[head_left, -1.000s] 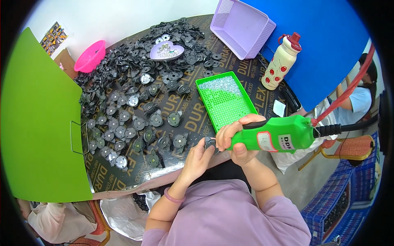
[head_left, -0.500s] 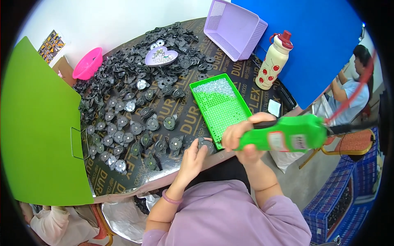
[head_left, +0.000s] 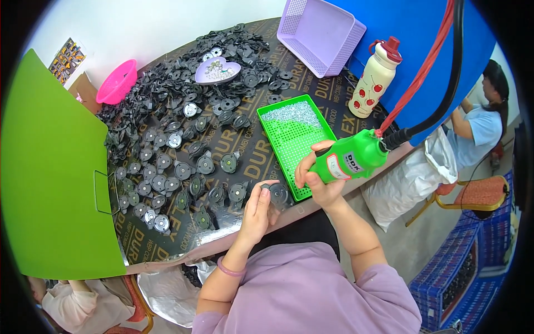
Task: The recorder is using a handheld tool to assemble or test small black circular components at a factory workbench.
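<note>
My left hand [head_left: 257,211] is at the table's front edge, its fingers closed on a round black plastic part [head_left: 280,194] with a dark disc in its middle. My right hand [head_left: 324,188] grips a green electric screwdriver [head_left: 361,155], whose cord end points up and to the right. The driver's tip is hidden, so I cannot tell whether it touches the part. Beyond both hands lies a green perforated tray [head_left: 295,150], with small silver screws [head_left: 292,116] heaped at its far end.
Similar black parts [head_left: 206,163] cover the table's left and far side. A heart-shaped lilac dish [head_left: 228,77] sits among them. A pink basket [head_left: 118,82], a lilac basket [head_left: 320,42] and a cream bottle [head_left: 374,80] stand around. A green panel [head_left: 61,172] borders the left; other people sit nearby.
The screwdriver has swung from nearly level to tilted, shifting left; its red and black cords now rise steeply. My right hand has moved slightly left. The left hand still holds the black part.
</note>
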Available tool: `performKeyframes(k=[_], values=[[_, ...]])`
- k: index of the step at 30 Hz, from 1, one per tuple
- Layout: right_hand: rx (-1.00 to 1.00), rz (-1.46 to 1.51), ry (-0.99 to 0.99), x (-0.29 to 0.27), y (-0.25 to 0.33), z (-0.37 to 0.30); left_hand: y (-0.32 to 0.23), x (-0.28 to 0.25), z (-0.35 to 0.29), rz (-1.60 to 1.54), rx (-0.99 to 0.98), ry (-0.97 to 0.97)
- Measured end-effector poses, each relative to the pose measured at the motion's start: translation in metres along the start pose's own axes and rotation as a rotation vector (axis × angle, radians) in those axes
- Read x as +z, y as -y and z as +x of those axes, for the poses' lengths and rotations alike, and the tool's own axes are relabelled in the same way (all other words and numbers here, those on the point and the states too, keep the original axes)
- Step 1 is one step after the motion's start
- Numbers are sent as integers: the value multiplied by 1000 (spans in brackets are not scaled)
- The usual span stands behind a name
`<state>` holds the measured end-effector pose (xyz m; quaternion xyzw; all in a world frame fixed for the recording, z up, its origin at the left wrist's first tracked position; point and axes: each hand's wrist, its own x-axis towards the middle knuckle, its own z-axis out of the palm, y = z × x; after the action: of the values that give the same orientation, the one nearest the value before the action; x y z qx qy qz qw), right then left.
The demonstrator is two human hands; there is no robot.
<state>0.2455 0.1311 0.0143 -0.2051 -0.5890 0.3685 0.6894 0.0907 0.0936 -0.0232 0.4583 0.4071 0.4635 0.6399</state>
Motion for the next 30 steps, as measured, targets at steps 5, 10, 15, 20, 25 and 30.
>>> performKeyframes(k=[5, 10, 15, 20, 25, 30], values=[[24, -58, 23, -2, -3, -2, -4, 1, -1, -26, -34, 10], [26, -101, 39, -2, -8, -5, 0, -3, -1, -48, -47, 33], [-2, -44, 12, -1, 4, 1, -1, -5, -2, -47, -78, 77], [-101, 230, -95, 8, 41, 10, 3, -3, 0, -67, -72, 6], [-84, 307, 20, 23, 49, 3, 5, -3, 1, -45, -44, -29], [-44, 306, 64, 30, 42, 1, 3, -1, 0, -29, -28, -21]])
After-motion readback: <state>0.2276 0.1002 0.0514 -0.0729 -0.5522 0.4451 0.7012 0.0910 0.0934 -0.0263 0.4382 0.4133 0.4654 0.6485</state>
